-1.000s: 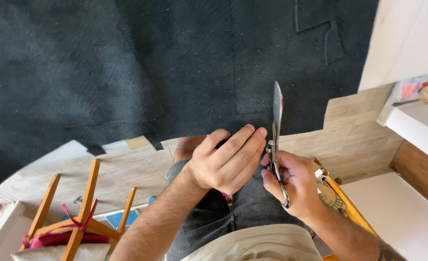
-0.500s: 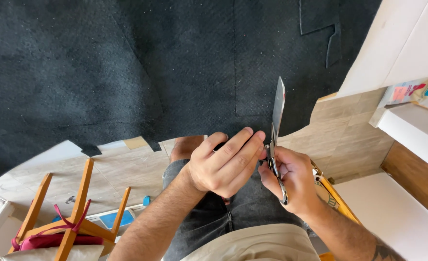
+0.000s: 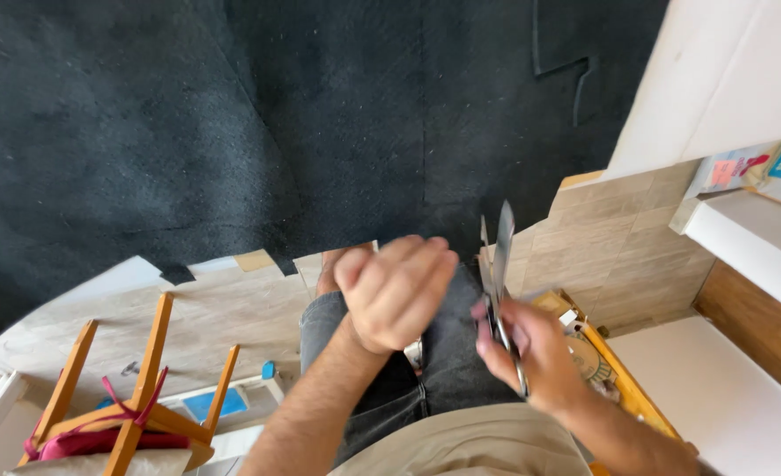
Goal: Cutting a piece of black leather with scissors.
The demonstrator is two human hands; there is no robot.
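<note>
Since the earlier frame, left hand (image 3: 399, 295) is lifting off the scissors (image 3: 499, 273) and curling loosely at frame centre, holding nothing. Right hand (image 3: 536, 357) is gripping the scissor handles, grip closed around them; blades are pointing up toward the black mat (image 3: 232, 115), centre-right. Risk: blade tips are passing close to the left fingers, a nick if the hands converge. Chair (image 3: 126, 397) is crowding lower left; shelf (image 3: 751, 238) is limiting room right.

Two hands, one pair of scissors, one chair.
One left hand (image 3: 396, 295), one right hand (image 3: 531, 353) gripping one pair of long steel scissors (image 3: 500, 273); one upturned orange wooden chair (image 3: 130, 397); one black floor mat (image 3: 232, 115).
</note>
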